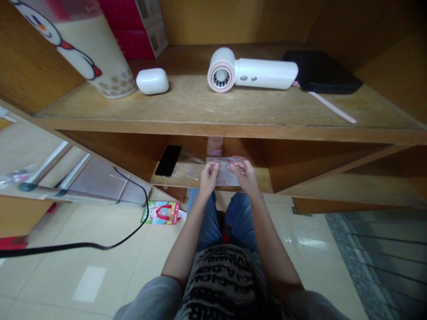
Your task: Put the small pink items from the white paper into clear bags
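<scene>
Grey sleeves (pixel 147 302) and a black-and-white lettered shirt (pixel 223 284) fill the bottom of the frame, with denim-covered knees (pixel 233 220) just above them. Both forearms reach up to the middle of the frame, where the left hand (pixel 209 178) and right hand (pixel 245 174) sit close together, almost touching, over a clear plastic bag (pixel 227 175). Each hand looks pinched on the film, thumb and fingers closed, and the bag's lower part lies on a low wooden shelf (pixel 176 175). Just left of the hands on that shelf lies a black smartphone (pixel 168 160), and a pinkish packet (pixel 214 146) stands behind them. On the shelf above, along the top of the frame, stand a snowman-printed tumbler (pixel 80 49), a white earbud case (pixel 152 81), a white hair dryer (pixel 252 71) and a flat black case (pixel 322 72), with a pale pink stick (pixel 332 106) beside it. At lower left, a black cable (pixel 100 244) crosses the tiled floor (pixel 50 284) near a small picture card (pixel 160 212).
</scene>
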`<state>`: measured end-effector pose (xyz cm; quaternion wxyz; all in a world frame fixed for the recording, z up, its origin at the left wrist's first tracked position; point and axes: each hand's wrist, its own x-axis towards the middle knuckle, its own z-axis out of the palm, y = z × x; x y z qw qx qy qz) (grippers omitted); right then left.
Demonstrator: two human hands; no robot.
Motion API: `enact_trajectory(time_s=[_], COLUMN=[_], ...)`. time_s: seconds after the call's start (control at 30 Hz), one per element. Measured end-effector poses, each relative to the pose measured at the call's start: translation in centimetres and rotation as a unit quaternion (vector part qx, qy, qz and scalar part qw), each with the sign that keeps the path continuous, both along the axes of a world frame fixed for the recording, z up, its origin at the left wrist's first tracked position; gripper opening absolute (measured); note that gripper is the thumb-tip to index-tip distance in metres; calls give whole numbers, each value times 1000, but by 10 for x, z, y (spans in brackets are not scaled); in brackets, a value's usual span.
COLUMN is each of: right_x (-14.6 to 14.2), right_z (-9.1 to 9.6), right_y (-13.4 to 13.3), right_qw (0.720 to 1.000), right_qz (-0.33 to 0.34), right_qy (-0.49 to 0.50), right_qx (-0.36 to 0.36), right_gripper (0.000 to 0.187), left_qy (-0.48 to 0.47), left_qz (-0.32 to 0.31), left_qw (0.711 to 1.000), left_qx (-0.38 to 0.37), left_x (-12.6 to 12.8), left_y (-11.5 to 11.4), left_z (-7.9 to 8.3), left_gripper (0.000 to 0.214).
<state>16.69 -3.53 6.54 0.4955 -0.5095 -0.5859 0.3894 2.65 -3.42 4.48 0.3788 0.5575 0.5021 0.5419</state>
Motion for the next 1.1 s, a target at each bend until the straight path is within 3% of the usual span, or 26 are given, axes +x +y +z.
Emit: enact_trajectory(time_s=[0.07, 0.17, 0.33, 0.57, 0.83, 1.1], right_x=[-11, -24, -35, -38, -27, -24], right_z=[-13, -24, -23, -21, -22, -23], right_y=[-3, -9, -16, -15, -12, -17], right_qw=[998, 996, 991, 988, 984, 987], right_qz=[-35, -72, -128, -154, -176, -132], right_qy=[45, 25, -8, -9, 13, 49], right_qx=[-33, -51, -27, -29, -37, -83], right_gripper=[38, 33, 36, 37, 37, 32], left_qy=[-21, -30, -10, 1, -57, -39], left_qz=[26, 58, 101, 125, 57, 30], left_qw=[999, 998, 994, 991, 996, 998], left_qx=[-3, -4, -29, -44, -24, -48], left_x=[8, 19, 25, 26, 16, 10], left_y=[-3, -7, -13, -16, -9, -8], left_z=[-1, -3, -5, -6, -10, -9], left_gripper=[35, 36, 35, 33, 30, 33])
